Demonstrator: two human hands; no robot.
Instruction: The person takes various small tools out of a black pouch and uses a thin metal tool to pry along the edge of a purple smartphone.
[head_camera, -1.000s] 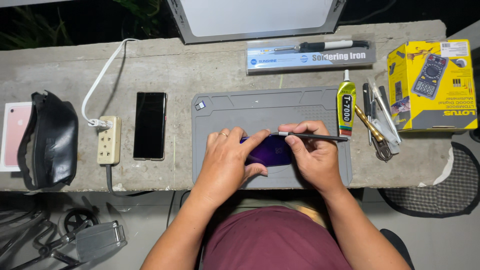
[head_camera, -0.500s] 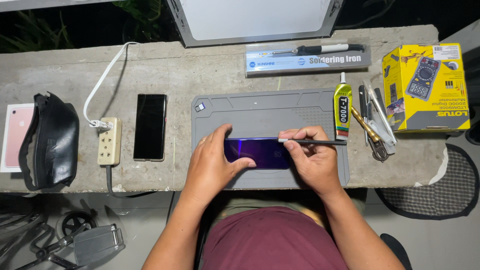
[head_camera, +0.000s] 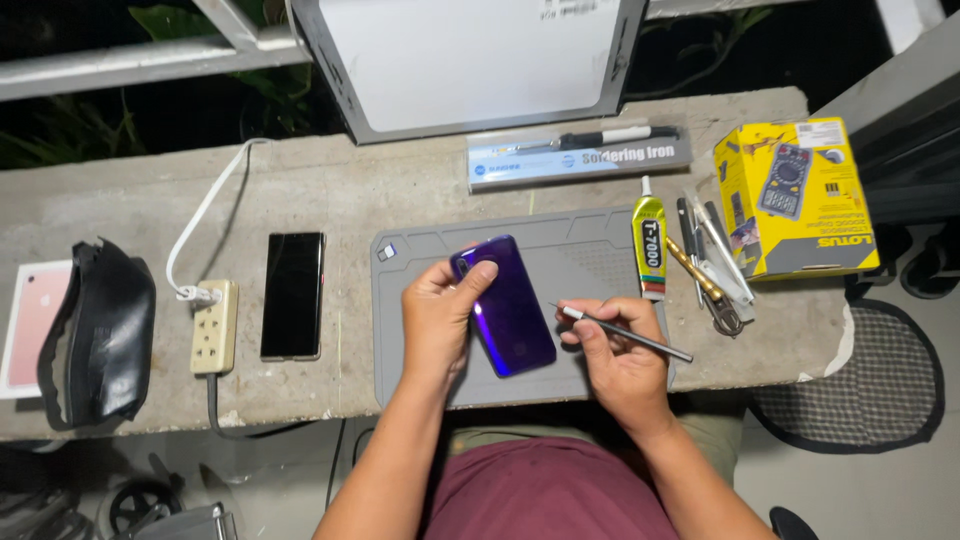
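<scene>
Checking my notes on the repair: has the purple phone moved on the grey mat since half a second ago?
Yes. The purple phone lay flat near the grey mat's front edge; the left hand has lifted and tilted it towards the far-left corner.

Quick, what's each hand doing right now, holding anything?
Left hand: closed on the purple phone, lifted at a tilt above the grey mat.
Right hand: closed on a thin metal tool, tip toward the phone.
</scene>
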